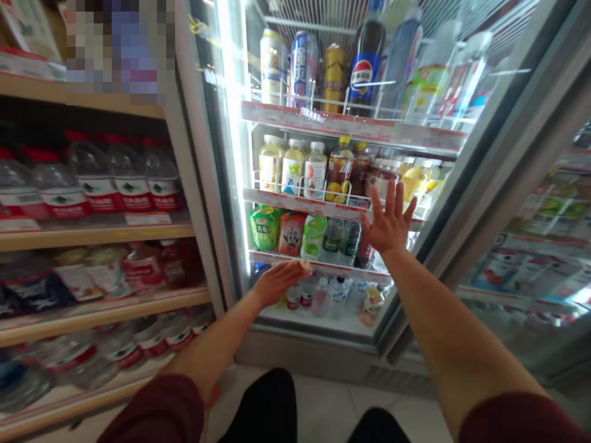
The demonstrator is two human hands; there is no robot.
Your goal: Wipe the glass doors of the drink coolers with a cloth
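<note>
In front of a lit drinks cooler (pixel 318 340), both my arms reach forward. My right hand (pixel 390 220) is open, its fingers spread before the middle shelf of bottled drinks, and nothing is in it. Lower and to the left, my left hand (pixel 281 282) lies flat in the air with fingers stretched out, in front of the lower shelf edge (pixel 332 268). Behind the hands stand a green pouch (pixel 265 229), a red pouch (pixel 292 234) and a cola bottle (pixel 364 71) higher up. Whether either hand touches glass I cannot tell.
Wooden shelves (pixel 96 240) on the left hold red-capped water bottles (pixel 127 175). A second glass-fronted cooler (pixel 530 246) stands on the right. My knees (pixel 270 406) show above the tiled floor (pixel 330 403). A patch at the top left is blurred into blocks.
</note>
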